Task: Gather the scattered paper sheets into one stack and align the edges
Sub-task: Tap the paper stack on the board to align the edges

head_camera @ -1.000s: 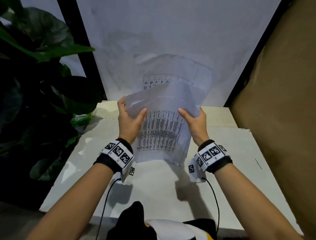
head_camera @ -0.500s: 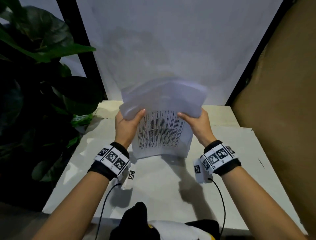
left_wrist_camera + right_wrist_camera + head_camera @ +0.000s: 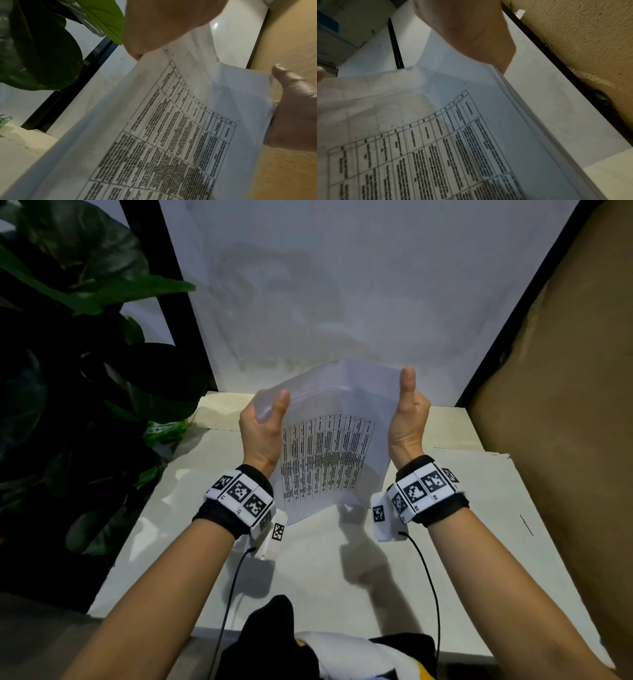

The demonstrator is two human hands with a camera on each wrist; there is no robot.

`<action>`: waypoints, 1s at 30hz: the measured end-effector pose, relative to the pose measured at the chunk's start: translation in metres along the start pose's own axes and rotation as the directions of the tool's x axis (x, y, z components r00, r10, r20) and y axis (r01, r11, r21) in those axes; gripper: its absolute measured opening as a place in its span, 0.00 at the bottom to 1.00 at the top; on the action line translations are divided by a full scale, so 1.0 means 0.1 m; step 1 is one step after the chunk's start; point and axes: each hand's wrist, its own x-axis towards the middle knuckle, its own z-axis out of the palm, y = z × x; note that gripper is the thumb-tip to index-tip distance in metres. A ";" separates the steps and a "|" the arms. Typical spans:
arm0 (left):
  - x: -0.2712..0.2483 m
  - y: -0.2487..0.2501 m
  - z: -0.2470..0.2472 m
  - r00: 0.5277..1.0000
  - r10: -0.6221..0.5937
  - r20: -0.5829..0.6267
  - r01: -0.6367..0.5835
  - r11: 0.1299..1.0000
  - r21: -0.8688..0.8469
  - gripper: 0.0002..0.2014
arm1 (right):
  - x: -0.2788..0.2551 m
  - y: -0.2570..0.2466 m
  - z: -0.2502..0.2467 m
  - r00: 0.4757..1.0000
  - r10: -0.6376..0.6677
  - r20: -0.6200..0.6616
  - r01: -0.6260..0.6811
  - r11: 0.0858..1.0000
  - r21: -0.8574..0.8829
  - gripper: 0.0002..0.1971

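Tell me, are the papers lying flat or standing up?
Standing up, tilted. The paper stack is held between the left hand and right hand, bottom edge down.

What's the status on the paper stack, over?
Left grip pinches paper stack at its left side. Right grip braces right edge, thumb up, fingers hidden. Stack upright over table, top bowed. Nothing seen blocking.
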 end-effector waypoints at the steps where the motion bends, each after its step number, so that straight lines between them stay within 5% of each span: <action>1: 0.01 0.00 0.00 1.000 0.021 -0.004 -0.021 1.000 -0.010 0.23 | 0.00 -0.01 0.02 1.000 0.008 -0.020 -0.008 1.000 -0.001 0.34; 6: 0.06 -0.04 0.02 0.999 0.015 -0.030 -0.016 0.998 -0.053 0.27 | 0.00 0.00 0.05 0.998 -0.004 -0.056 0.007 0.999 0.048 0.21; 10: 0.06 -0.07 0.00 0.992 -0.021 0.123 0.022 1.000 -0.006 0.15 | 0.02 0.05 0.00 0.994 -0.045 0.096 0.042 0.999 0.034 0.34; 14: 0.08 -0.24 -0.16 0.934 -0.194 0.301 0.155 0.977 0.148 0.15 | 0.05 0.07 -0.12 0.977 -0.020 0.211 0.043 0.993 -0.106 0.02; 17: 0.09 -0.28 -0.25 0.914 -0.278 0.295 0.234 0.956 0.176 0.14 | 0.15 0.00 -0.20 0.969 -0.068 0.237 0.101 0.986 -0.130 0.08; 20: 0.08 -0.21 -0.28 0.927 -0.238 0.289 0.212 0.970 0.119 0.09 | 0.21 -0.12 -0.24 0.956 -0.077 0.282 0.124 0.980 -0.153 0.08; 24: 0.06 -0.08 -0.35 0.947 -0.167 0.273 0.163 0.986 0.036 0.18 | 0.16 -0.25 -0.26 0.945 -0.111 0.308 0.133 0.990 -0.054 0.11; 27: 0.09 -0.06 -0.44 0.957 -0.134 0.258 0.136 0.991 0.009 0.20 | 0.10 -0.11 -0.32 0.908 0.036 0.418 0.026 0.990 -0.141 0.18; 30: 0.07 -0.13 -0.48 0.962 -0.158 0.222 0.158 0.987 0.018 0.11 | -0.03 0.21 -0.31 0.858 0.270 0.437 -0.106 0.925 -0.364 0.18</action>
